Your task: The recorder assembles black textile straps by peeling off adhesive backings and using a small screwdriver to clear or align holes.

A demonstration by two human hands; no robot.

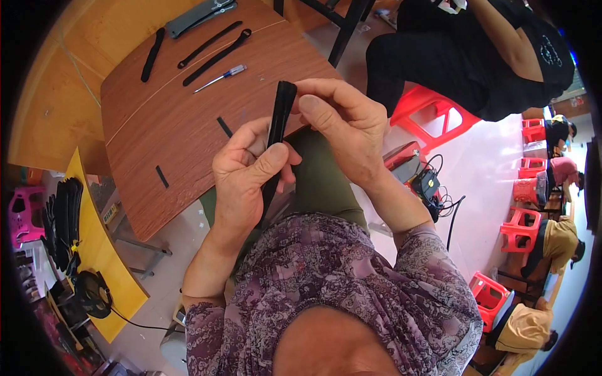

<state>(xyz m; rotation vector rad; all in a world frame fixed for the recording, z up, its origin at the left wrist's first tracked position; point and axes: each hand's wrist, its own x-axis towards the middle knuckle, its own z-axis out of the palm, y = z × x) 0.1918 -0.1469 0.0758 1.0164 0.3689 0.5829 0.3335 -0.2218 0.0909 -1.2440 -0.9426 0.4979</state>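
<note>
Above my lap I hold a black strap-like piece [280,116], upright and wider at its top end. My left hand [248,169] is wrapped round its middle, thumb across the front. Its lower end runs down past my wrist. At its top right edge, my right hand [342,122] is closed, with thumb and bent fingers pinching there; the exact contact is partly hidden. On the brown table [144,131] lie a screwdriver [222,77] with a clear bluish handle, a black strap with a looped end [216,58], a thinner strap [209,44] and another black strap [153,55].
Short black strips [162,177] lie on the table, with a grey folded item [197,17] at its far edge. Many black straps hang on a yellow board [94,250] at left. A seated person in black [439,56] is at right, on a red stool [433,116].
</note>
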